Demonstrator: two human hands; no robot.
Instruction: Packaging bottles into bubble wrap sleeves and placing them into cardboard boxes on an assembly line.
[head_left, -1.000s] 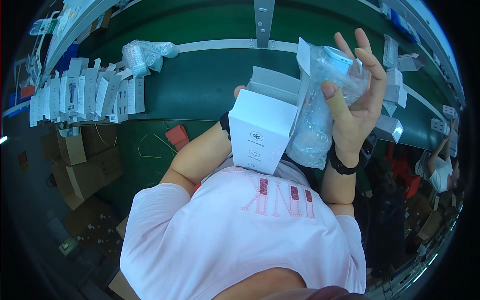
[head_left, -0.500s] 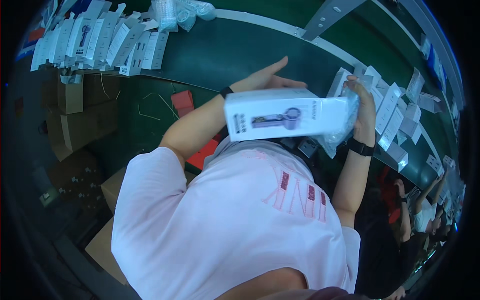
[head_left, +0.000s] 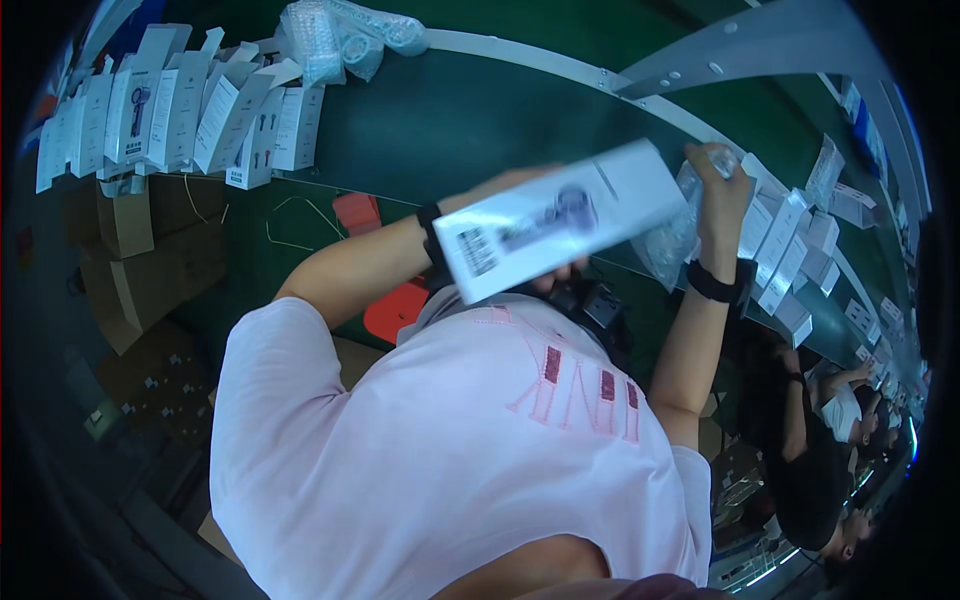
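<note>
A white carton (head_left: 560,220) with a picture of a purple handheld device on its front is tilted in front of my body, its right end raised. My left hand (head_left: 525,177) is mostly hidden behind the carton, with fingertips showing below its lower edge; it grips the carton. To the right, my right hand (head_left: 722,190) is closed on the top of a clear bubble-wrap bag (head_left: 668,235). The bag hangs beside the carton's right end, and what is inside cannot be made out.
A dark green bench (head_left: 440,120) curves ahead. Upright white cartons (head_left: 180,115) line its left side, beside bubble-wrapped items (head_left: 345,40). More white boxes (head_left: 785,240) lie at right. A grey metal post (head_left: 740,55) crosses the far right. Brown cardboard boxes (head_left: 130,260) stand below left. People (head_left: 810,450) work at right.
The carton has tilted, its right end rising, and now stands apart from the bubble-wrap bag. My left hand, open before, has gone behind the carton and closed on it.
</note>
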